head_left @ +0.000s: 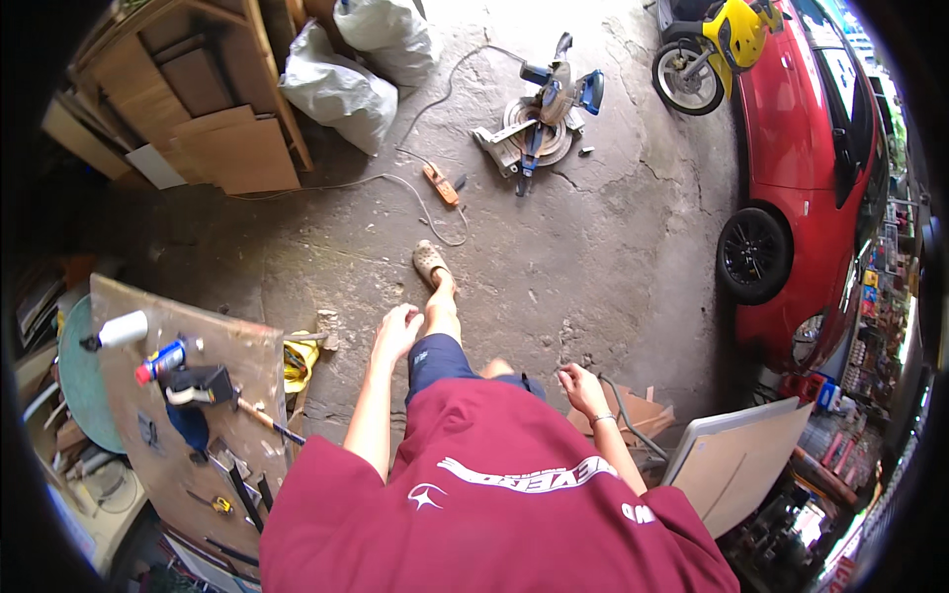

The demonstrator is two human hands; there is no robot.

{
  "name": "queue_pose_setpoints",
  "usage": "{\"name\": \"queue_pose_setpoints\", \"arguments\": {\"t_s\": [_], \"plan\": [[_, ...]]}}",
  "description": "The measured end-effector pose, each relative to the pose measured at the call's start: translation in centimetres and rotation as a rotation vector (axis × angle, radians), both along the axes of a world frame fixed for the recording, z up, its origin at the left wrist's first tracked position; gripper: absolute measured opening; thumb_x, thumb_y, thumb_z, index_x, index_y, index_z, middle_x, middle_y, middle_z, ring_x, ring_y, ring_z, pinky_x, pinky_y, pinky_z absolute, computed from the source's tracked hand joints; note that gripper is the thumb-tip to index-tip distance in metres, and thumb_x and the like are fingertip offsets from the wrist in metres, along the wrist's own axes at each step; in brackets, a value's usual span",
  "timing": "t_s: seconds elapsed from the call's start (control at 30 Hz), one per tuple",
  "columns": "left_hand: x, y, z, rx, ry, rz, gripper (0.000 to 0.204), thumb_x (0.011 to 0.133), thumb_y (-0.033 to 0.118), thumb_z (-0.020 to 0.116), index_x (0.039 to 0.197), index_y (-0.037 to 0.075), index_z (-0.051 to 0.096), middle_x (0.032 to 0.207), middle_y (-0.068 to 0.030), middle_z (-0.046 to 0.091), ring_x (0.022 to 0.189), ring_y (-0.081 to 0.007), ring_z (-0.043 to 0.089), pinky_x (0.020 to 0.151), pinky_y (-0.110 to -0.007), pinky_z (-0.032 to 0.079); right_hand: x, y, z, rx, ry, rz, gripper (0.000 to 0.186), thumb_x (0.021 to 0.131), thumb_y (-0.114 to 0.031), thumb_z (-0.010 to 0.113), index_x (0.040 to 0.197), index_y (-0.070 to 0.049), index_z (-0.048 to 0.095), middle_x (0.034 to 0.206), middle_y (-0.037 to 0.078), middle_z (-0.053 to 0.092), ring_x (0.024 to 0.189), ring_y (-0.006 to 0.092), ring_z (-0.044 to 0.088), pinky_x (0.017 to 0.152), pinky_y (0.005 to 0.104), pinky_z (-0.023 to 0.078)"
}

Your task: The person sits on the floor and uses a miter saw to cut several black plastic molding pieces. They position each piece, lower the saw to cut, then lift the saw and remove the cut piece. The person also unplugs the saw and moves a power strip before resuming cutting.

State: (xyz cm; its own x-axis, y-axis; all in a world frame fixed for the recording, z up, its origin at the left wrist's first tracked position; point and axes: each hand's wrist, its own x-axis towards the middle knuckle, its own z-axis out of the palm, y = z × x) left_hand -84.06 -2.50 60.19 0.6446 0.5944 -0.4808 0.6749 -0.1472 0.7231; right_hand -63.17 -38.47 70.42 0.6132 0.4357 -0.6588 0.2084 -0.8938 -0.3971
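My left hand [398, 331] hangs beside my left leg, its fingers loosely bent and nothing seen in them. On the right, my right hand [583, 387] is held out with its fingers curled together; a tiny dark spot shows at the fingertips, too small to name. Just behind it a grey hose or cable [633, 425] curves down past the wrist. Ahead on the concrete floor stands a blue and grey mitre saw [542, 124]. Its cord runs toward an orange power strip [441, 185], which lies nearer to me. Neither hand touches them.
At left, a wooden worktable [227, 341] carries a hammer [267, 420], a spray can [161, 362] and a white bottle [124, 329]. White sacks [341, 89] and wood panels [237, 148] stand far left. A red car [801, 128], yellow motorbike [736, 40] and leaning board [741, 465] line the right.
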Motion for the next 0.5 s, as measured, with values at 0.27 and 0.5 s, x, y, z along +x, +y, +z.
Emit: {"name": "queue_pose_setpoints", "arguments": {"t_s": [0.27,0.5], "plan": [[14.2,10.5,-0.3,-0.139,0.052,0.071,0.033,0.093,0.028,0.065,0.113,0.002,0.066,0.1,-0.0155,0.072,0.091,-0.0245,0.068,0.083,-0.036,0.053,8.2,-6.4,-5.8,-0.355,0.182,-0.334,0.031,0.096,-0.028,0.061,0.106,0.002,0.063,0.081,0.011,0.07,0.067,0.0163,0.067,0.061,0.0319,0.055],[17.6,13.7,-11.2,-0.067,0.273,0.205,0.034,0.09,0.032,0.069,0.109,0.004,0.067,0.09,-0.0151,0.072,0.083,-0.025,0.07,0.076,-0.038,0.055,23.9,-0.6,-12.3,-0.233,0.256,-0.577,0.034,0.097,-0.034,0.061,0.101,-0.001,0.061,0.075,0.008,0.069,0.06,0.0149,0.064,0.051,0.0278,0.048]]}}
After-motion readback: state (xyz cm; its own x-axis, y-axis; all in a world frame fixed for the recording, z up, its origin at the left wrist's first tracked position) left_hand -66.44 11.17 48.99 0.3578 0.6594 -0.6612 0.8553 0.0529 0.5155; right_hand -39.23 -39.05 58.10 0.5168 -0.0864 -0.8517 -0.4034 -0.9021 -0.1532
